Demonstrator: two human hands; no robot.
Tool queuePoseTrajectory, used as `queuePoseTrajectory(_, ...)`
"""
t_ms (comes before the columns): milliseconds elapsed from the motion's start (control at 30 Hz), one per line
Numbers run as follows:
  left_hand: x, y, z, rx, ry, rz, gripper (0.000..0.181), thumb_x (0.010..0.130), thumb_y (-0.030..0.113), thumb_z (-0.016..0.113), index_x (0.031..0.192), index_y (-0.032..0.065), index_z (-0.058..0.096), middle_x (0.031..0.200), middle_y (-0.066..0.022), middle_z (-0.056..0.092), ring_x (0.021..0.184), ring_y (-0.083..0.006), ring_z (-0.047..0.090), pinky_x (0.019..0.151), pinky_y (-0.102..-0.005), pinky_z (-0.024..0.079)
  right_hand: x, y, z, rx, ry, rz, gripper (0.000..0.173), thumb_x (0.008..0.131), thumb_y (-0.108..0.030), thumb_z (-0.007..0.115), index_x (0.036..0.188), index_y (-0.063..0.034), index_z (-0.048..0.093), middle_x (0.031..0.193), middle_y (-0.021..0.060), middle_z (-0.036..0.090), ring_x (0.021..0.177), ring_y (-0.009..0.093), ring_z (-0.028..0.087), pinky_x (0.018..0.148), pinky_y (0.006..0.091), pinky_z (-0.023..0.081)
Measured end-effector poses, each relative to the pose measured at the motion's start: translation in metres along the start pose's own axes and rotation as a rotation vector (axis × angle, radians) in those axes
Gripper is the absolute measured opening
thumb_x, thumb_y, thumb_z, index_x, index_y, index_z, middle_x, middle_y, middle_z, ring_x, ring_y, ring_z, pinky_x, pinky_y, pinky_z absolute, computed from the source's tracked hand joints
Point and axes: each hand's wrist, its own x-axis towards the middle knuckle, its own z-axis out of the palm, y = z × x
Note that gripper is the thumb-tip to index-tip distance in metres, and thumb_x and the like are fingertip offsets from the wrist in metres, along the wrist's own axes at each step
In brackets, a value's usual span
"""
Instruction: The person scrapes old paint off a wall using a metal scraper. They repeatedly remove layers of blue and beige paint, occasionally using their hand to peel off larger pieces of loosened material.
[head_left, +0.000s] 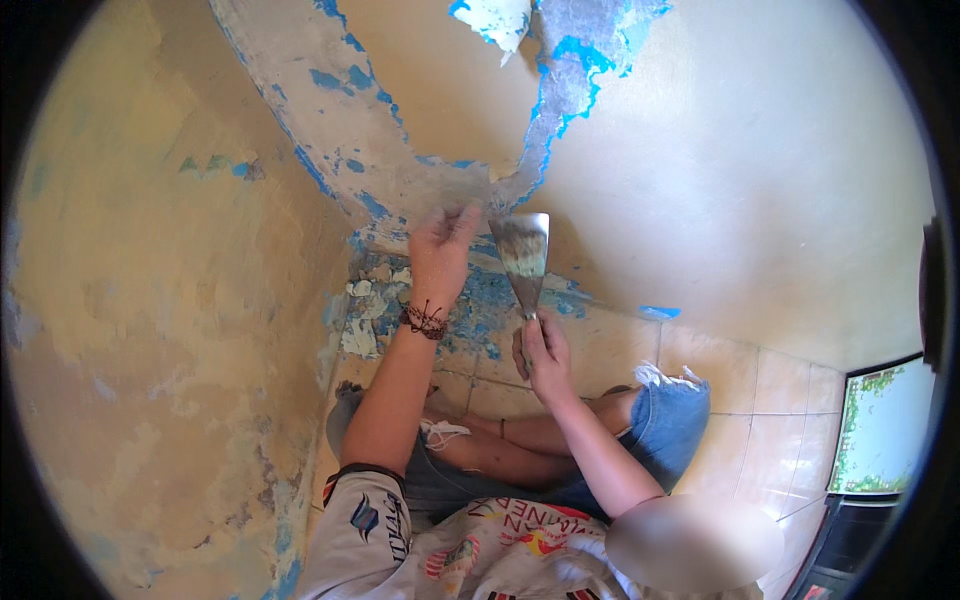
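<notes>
My right hand (545, 356) grips the handle of a putty knife (525, 251), whose wide blade, coated with residue, points up towards the wall. To its left my left hand (444, 244) is raised by the scraped wall strip (450, 184), its fingers bent; whether they pinch anything or touch the wall cannot be told. A dark braided bracelet is on the left wrist. Bare grey plaster with ragged blue edges runs up the wall in two bands, around a remaining beige painted patch (442, 82). A loose white flap of paint (496, 22) hangs near the top.
Blue and white paint flakes (480, 307) lie along the wall's foot on the tiled floor (727, 367). A patchy, worn wall (172, 322) stands close on the left. My crossed legs in torn jeans (671, 420) are on the floor. A pale panel with leafy edging (877, 431) stands far right.
</notes>
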Motion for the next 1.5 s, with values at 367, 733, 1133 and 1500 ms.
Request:
queuePoseTrajectory(367,0.006,-0.025,0.03,-0.299,-0.124,-0.11,0.02,0.089,0.016,0.061,0.079,-0.0001,0.056,0.074,-0.0001,0.058,0.068,-0.006,0.051,0.061,-0.0229,0.043,0.071,0.03,0.021,-0.032,0.121,-0.204,0.03,0.096,-0.028,0.046,0.106,0.0006,0.05,0.063,-0.0019,0.049,0.051,0.005,0.042,0.045,0.0212,0.035)
queuePoseTrajectory(733,0.006,-0.013,0.018,-0.175,-0.168,-0.124,0.024,0.087,0.02,0.064,0.078,-0.001,0.057,0.065,-0.0021,0.058,0.063,-0.0077,0.053,0.056,-0.0236,0.044,0.058,-0.01,0.044,0.038,0.145,-0.132,0.03,0.097,-0.032,0.043,0.1,-0.0027,0.047,0.067,0.0022,0.049,0.049,0.007,0.042,0.042,0.021,0.034)
queuePoseTrajectory(1133,0.011,0.013,0.006,-0.343,-0.215,-0.17,0.028,0.088,0.024,0.063,0.091,-0.0034,0.057,0.084,-0.0071,0.063,0.072,-0.0126,0.06,0.066,-0.0261,0.049,0.05,-0.031,0.05,0.038,0.199,-0.099,0.03,0.097,-0.035,0.041,0.099,-0.0062,0.047,0.066,0.0026,0.049,0.048,0.007,0.042,0.041,0.019,0.033)
queuePoseTrajectory(1500,0.011,0.007,0.003,-0.325,-0.212,-0.181,0.027,0.088,0.024,0.062,0.094,-0.0024,0.058,0.079,-0.0065,0.063,0.071,-0.013,0.06,0.065,-0.0259,0.047,0.05,-0.046,0.044,-0.001,0.255,-0.132,0.031,0.097,-0.036,0.041,0.101,-0.0063,0.047,0.066,0.0029,0.048,0.047,0.008,0.043,0.04,0.0188,0.032)
